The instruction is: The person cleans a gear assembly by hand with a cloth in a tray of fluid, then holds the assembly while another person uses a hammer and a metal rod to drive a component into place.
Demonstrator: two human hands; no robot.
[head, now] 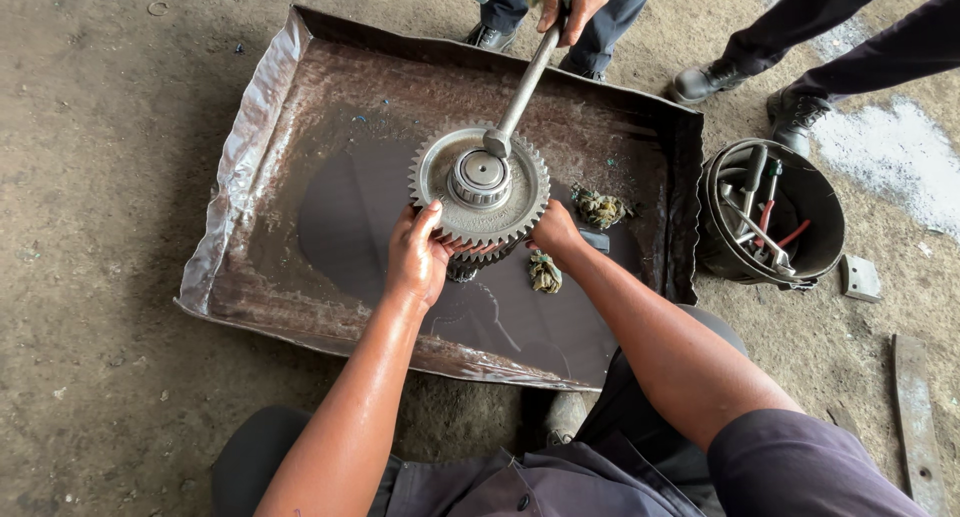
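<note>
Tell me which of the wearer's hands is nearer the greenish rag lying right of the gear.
Right. The right hand grips the gear's right edge, just left of the rag. The left hand holds the gear's near-left edge, farther away.

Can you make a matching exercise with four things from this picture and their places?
Things:
1. gear
2. bucket
3. left hand
4. rod

Places:
A. right of the tray, on the ground
B. gripping the gear's near left edge
C. standing in the tray's middle
D. held by another person's hand, tip on the gear

Pairs: 1-C, 2-A, 3-B, 4-D
</note>
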